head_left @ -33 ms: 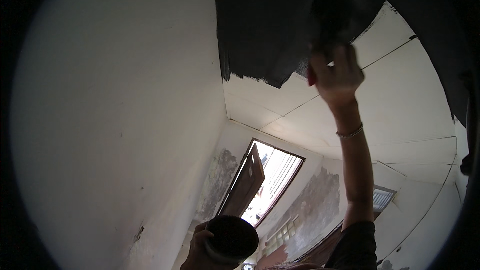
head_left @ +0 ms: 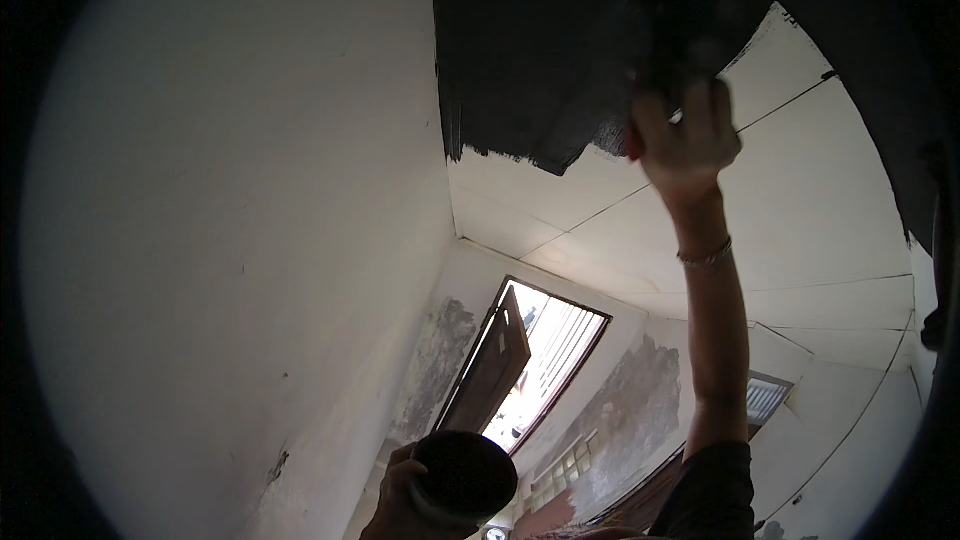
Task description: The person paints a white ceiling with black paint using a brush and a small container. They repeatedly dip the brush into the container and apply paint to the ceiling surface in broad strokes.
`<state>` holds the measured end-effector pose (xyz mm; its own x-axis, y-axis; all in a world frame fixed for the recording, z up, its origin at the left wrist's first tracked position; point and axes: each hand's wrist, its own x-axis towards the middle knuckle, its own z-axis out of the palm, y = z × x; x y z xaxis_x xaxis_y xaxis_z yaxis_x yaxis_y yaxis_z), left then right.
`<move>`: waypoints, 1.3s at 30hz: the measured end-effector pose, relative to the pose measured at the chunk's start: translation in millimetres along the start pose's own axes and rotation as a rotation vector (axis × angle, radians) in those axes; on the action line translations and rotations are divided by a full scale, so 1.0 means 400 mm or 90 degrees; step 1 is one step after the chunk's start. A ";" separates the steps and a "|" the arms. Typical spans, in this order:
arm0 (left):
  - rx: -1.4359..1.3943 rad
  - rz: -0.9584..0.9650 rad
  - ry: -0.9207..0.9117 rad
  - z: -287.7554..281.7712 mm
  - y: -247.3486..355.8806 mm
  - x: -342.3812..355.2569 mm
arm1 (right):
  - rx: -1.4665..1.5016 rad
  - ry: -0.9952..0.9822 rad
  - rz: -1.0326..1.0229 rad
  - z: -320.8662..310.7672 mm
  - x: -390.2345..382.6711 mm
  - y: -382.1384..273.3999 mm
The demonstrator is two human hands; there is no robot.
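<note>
Raised overhead, my right hand (head_left: 688,140) is closed around a paintbrush whose red handle (head_left: 634,142) shows beside the fingers. Its dark bristle end is blurred and blends into the black paint (head_left: 540,50) on the ceiling. A wet sheen marks the paint's edge just left of the hand. Low in the view, my left hand (head_left: 392,495) grips a round paint tub (head_left: 465,475), dark inside, by its side. A bracelet circles my right wrist.
The white ceiling (head_left: 800,210) has thin panel seams. A pale wall (head_left: 240,200) fills the left side. Beyond are a half-open dark door (head_left: 488,360), a bright barred opening (head_left: 560,340), walls with peeling grey patches (head_left: 630,390) and a hanging cable (head_left: 850,430).
My right hand with the paintbrush has shifted slightly to the right along the ceiling. The left hand and tub stay where they were.
</note>
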<state>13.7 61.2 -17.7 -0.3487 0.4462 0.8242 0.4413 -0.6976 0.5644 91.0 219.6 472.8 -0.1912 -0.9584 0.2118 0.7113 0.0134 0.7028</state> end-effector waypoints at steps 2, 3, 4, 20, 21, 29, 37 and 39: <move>-0.003 0.002 0.001 0.000 -0.002 0.001 | -0.025 -0.018 -0.006 0.043 0.028 0.032; -0.003 0.000 0.002 -0.001 -0.001 0.000 | -0.019 -0.021 0.017 0.066 0.030 0.023; -0.003 0.000 0.005 -0.001 -0.001 -0.001 | -0.030 -0.016 0.000 0.080 0.022 0.010; 0.008 -0.028 0.016 -0.023 0.005 -0.020 | -0.068 -0.174 0.012 0.065 -0.025 -0.047; 0.006 -0.036 0.015 -0.026 0.007 -0.021 | -0.063 -0.195 0.005 0.062 -0.041 -0.074; 0.021 0.011 0.001 -0.024 -0.005 -0.019 | 0.056 -0.136 0.060 -0.048 -0.051 -0.035; 0.006 0.000 -0.015 -0.013 -0.009 -0.009 | -0.077 -0.223 0.036 0.019 -0.193 -0.042; 0.008 0.001 -0.015 -0.015 -0.006 -0.009 | -0.033 -0.250 0.012 0.018 -0.264 -0.105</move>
<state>8.8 58.1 -22.3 -0.3282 0.4583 0.8260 0.4522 -0.6915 0.5633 76.4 322.2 425.9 -0.4147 -0.7762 0.4749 0.7487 0.0056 0.6629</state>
